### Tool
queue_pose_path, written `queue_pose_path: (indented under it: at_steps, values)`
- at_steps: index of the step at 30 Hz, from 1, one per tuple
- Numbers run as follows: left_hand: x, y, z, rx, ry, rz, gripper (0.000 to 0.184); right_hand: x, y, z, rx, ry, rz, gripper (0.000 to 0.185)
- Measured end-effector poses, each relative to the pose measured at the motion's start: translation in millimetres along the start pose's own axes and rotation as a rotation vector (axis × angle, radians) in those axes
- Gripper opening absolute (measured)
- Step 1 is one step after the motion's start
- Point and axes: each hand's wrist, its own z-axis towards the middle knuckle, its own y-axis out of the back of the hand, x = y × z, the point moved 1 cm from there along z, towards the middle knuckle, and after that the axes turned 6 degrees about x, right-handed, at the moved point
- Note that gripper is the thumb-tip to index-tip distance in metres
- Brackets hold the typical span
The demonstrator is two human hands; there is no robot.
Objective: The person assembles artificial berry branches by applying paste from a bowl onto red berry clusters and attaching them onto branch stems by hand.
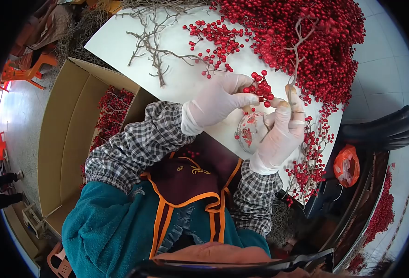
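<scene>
My left hand (216, 101), in a white glove, pinches a small sprig of red berries (262, 89) between thumb and fingers. Also gloved, my right hand (280, 132) grips a bare brown branch (299, 48) that rises above the fingers and forks at its top. The two hands are close together over the table corner, with the berries beside the right fingertips. Whether sprig and branch touch is hidden by the fingers. Below them stands a white container with a red pattern (249, 133), partly covered by my right hand.
A large heap of red berry sprigs (306, 32) covers the far right of the white table (116, 39). Bare branches (154, 48) lie at the far left. More berry stems (308, 162) line the right edge. A cardboard box (58, 139) holding berry stems stands at left.
</scene>
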Motion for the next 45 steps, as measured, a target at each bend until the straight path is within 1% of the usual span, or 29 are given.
queue_pose_path:
  at_steps: [1,3,4,5,6,9,12,15,18,21,24,27,30,31,33,36,39,42,45]
  values:
    - [3,0,-1,-0.021,-0.024,-0.007,0.036,1,2,2,0.001,-0.007,0.018,0.040]
    - [11,0,-5,-0.066,-0.071,-0.017,0.039,0,4,7,-0.022,0.027,-0.103,0.037]
    - [14,2,-6,-0.079,-0.106,0.107,0.040,0,4,9,-0.036,0.046,-0.161,0.036]
    - [19,5,-6,-0.092,-0.141,0.230,0.042,4,0,7,-0.031,-0.021,-0.119,0.042]
    - [20,6,-6,-0.109,-0.174,0.353,0.043,4,0,8,0.018,-0.060,-0.132,0.042]
    - [20,8,-5,-0.052,-0.090,0.370,0.047,4,8,11,0.166,-0.156,-0.174,0.043]
    - [15,10,-9,0.000,-0.019,0.307,0.045,0,12,13,0.266,-0.161,-0.196,0.045]
    - [13,17,-9,0.057,0.005,0.477,0.044,2,9,11,0.293,-0.180,-0.248,0.045]
    - [18,21,-12,0.015,-0.062,0.571,0.043,1,10,12,0.321,-0.196,-0.274,0.044]
    - [14,23,-11,0.040,-0.031,0.464,0.042,0,11,13,0.289,-0.183,-0.283,0.044]
    - [11,24,-13,-0.023,-0.009,0.312,0.039,-1,8,12,0.213,-0.124,-0.285,0.044]
    - [10,19,-13,-0.075,0.039,0.259,0.033,-8,6,12,0.133,-0.030,-0.279,0.042]
    - [9,27,-9,-0.222,-0.113,0.167,0.025,1,6,10,0.001,-0.013,-0.180,0.042]
    - [5,31,-9,-0.231,-0.093,0.139,0.025,5,13,11,0.004,0.022,-0.234,0.042]
    - [-5,37,-11,-0.241,-0.051,0.080,0.025,8,17,14,-0.011,-0.003,-0.247,0.041]
    - [4,42,-8,-0.258,0.025,0.276,0.023,8,20,16,0.003,-0.015,-0.272,0.041]
    - [-3,43,-10,-0.336,0.056,1.085,0.022,1,22,18,0.032,-0.028,-0.244,0.041]
    - [14,62,0,-0.246,-0.165,1.225,0.028,-3,25,19,0.045,-0.041,-0.217,0.041]
    - [5,58,-1,-0.310,-0.238,1.307,0.039,-2,25,18,0.038,-0.043,-0.228,0.041]
